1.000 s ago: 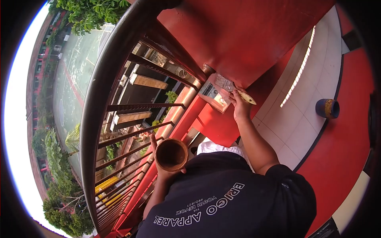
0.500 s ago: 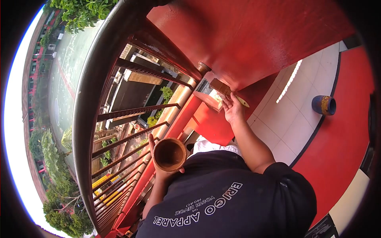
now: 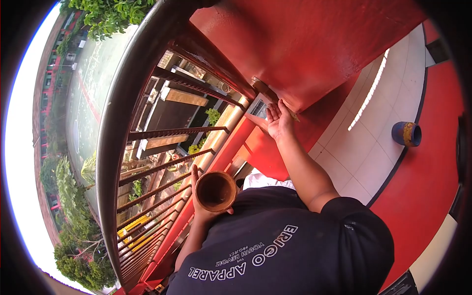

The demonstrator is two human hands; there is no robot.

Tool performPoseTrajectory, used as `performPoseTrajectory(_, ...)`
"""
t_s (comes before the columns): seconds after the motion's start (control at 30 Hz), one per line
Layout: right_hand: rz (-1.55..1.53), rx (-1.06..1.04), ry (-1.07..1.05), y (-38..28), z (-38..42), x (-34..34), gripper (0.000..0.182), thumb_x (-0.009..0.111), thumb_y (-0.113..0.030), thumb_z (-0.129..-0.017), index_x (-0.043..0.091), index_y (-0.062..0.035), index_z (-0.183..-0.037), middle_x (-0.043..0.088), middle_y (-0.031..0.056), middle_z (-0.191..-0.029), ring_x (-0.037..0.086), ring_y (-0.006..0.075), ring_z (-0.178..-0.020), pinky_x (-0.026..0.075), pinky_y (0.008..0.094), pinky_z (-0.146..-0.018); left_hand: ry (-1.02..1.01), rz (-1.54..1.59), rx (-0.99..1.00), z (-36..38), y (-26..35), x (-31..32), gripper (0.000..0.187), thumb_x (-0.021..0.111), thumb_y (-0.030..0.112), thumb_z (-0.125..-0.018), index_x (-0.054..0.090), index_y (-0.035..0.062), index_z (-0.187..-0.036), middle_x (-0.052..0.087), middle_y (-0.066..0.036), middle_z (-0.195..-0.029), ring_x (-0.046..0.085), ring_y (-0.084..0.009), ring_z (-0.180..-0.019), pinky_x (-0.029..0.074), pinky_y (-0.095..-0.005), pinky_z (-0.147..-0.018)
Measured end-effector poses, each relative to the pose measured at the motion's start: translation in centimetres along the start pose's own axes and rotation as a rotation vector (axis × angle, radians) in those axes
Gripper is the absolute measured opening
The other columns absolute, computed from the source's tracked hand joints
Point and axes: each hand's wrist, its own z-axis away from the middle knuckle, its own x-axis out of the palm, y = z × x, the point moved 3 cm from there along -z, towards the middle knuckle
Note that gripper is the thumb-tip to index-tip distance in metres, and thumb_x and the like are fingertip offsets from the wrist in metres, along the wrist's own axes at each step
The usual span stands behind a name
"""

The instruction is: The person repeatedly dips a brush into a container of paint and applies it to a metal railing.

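My left hand (image 3: 202,209) cradles a round brown pot (image 3: 216,191) from the side and below, its opening facing up toward me. The inside looks dark brown. Ahead, my right hand (image 3: 280,122) holds a wide paintbrush (image 3: 265,92) with a brown head and a pale handle partly hidden by the fingers. Several of those fingers stretch out beside the brush. Its head overlaps the lower edge of the glossy red wall (image 3: 305,44), close to where the railing's lower bar ends.
A dark metal railing (image 3: 110,147) with twisted bars (image 3: 179,133) runs along my left, with a court and trees beyond. On the right, a blue pot with a yellow band (image 3: 406,133) rests on the red floor beside white tiles (image 3: 364,147).
The brush has moved up and forward to the railing's end by the wall, its head turned more edge-on. My view has shifted slightly; the left hand keeps the pot.
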Motion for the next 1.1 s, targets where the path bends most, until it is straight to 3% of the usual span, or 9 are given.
performPoseTrajectory(0.23, -0.001, -0.039, 0.072, 0.0, 0.1, -1.3, 0.03, 0.068, -0.02, -0.091, 0.057, -0.0072, -0.116, 0.06, 0.0048, -0.105, 0.059, 0.0189, -0.101, 0.049, 0.034, -0.097, -0.019, -0.071, 0.116, -0.1, -0.6, -0.5, 0.16, 0.095, 0.051, -0.041, -0.008, -0.0038, -0.15, 0.06, -0.01, -0.122, 0.056, -0.023, -0.12, 0.025, -0.0429, -0.116)
performPoseTrajectory(0.33, 0.018, -0.04, 0.07, -0.2, 1.3, -1.0, 0.032, 0.07, -0.02, -0.09, 0.057, -0.0053, -0.115, 0.06, 0.0055, -0.106, 0.059, 0.0191, -0.102, 0.049, 0.0341, -0.096, -0.016, 0.063, 0.006, -0.1, 0.7, 0.1, 0.159, 0.094, 0.051, -0.043, -0.01, -0.003, -0.15, 0.061, -0.009, -0.123, 0.055, -0.0231, -0.122, 0.021, -0.043, -0.118)
performPoseTrajectory(0.53, 0.153, -0.219, -0.07, -0.6, 3.7, 4.5, 0.028, 0.073, -0.019, -0.087, 0.058, -0.0076, -0.108, 0.061, 0.003, -0.1, 0.061, 0.0157, -0.094, 0.052, 0.0307, -0.089, -0.102, -0.051, 0.116, -0.2, 0.3, -0.2, 0.159, 0.096, 0.046, -0.044, -0.011, -0.0011, -0.151, 0.061, -0.009, -0.122, 0.056, -0.0219, -0.12, 0.024, -0.0428, -0.117)
performPoseTrajectory(0.57, 0.198, -0.244, -0.062, -0.4, 3.4, 4.7, 0.022, 0.072, -0.017, -0.088, 0.058, -0.0069, -0.101, 0.062, 0.0046, -0.099, 0.062, 0.0145, -0.091, 0.054, 0.0298, -0.084, -0.088, -0.03, 0.113, -0.2, 0.4, -0.3, 0.158, 0.096, 0.046, -0.044, -0.011, -0.0013, -0.15, 0.061, -0.009, -0.122, 0.056, -0.0218, -0.12, 0.023, -0.0432, -0.117)
performPoseTrajectory(0.67, 0.399, -0.442, -0.143, 0.1, 1.7, 5.1, 0.024, 0.074, -0.017, -0.087, 0.058, -0.0031, -0.099, 0.066, 0.0062, -0.09, 0.065, 0.0158, -0.081, 0.053, 0.0303, -0.078, -0.056, 0.046, 0.08, -0.2, 0.6, -0.3, 0.158, 0.096, 0.046, -0.044, -0.012, -0.002, -0.15, 0.062, -0.008, -0.123, 0.056, -0.0211, -0.122, 0.018, -0.0443, -0.119)
performPoseTrajectory(0.7, 0.515, -0.558, -0.099, 0.1, 1.0, 5.1, 0.021, 0.075, -0.018, -0.086, 0.06, -0.0026, -0.09, 0.067, 0.0051, -0.081, 0.064, 0.0146, -0.073, 0.052, 0.0288, -0.071, -0.054, 0.079, 0.057, -0.1, 0.7, -0.3, 0.159, 0.096, 0.046, -0.044, -0.012, -0.0024, -0.15, 0.062, -0.008, -0.123, 0.055, -0.0208, -0.122, 0.016, -0.0445, -0.119)
performPoseTrajectory(0.83, 0.769, -0.856, -0.012, 0.4, -0.5, 4.7, 0.024, 0.077, -0.018, -0.084, 0.061, -0.002, -0.076, 0.068, 0.0046, -0.079, 0.061, 0.0113, -0.071, 0.05, 0.0272, -0.068, -0.096, 0.078, 0.085, -0.3, 0.6, -0.2, 0.159, 0.096, 0.046, -0.045, -0.013, -0.0016, -0.15, 0.063, -0.008, -0.124, 0.056, -0.0197, -0.122, 0.016, -0.0449, -0.119)
performPoseTrajectory(1.07, 0.676, -0.629, 0.068, -0.4, 0.2, 2.2, 0.027, 0.076, -0.021, -0.085, 0.059, -0.0012, -0.079, 0.066, 0.0053, -0.074, 0.061, 0.0106, -0.067, 0.049, 0.0253, -0.065, -0.084, 0.104, 0.075, -0.3, 0.6, -0.5, 0.158, 0.095, 0.048, -0.045, -0.014, -0.0021, -0.149, 0.064, -0.007, -0.123, 0.059, -0.0204, -0.119, 0.014, -0.0451, -0.12)
performPoseTrajectory(1.1, 0.579, -0.707, 0.012, -0.3, -0.7, 1.5, 0.027, 0.075, -0.021, -0.086, 0.058, -0.0011, -0.078, 0.066, 0.0055, -0.071, 0.061, 0.011, -0.064, 0.05, 0.0261, -0.062, -0.094, 0.095, 0.098, -0.3, 0.3, -0.6, 0.159, 0.094, 0.049, -0.045, -0.014, -0.0022, -0.149, 0.064, -0.007, -0.122, 0.059, -0.0204, -0.119, 0.014, -0.045, -0.12)
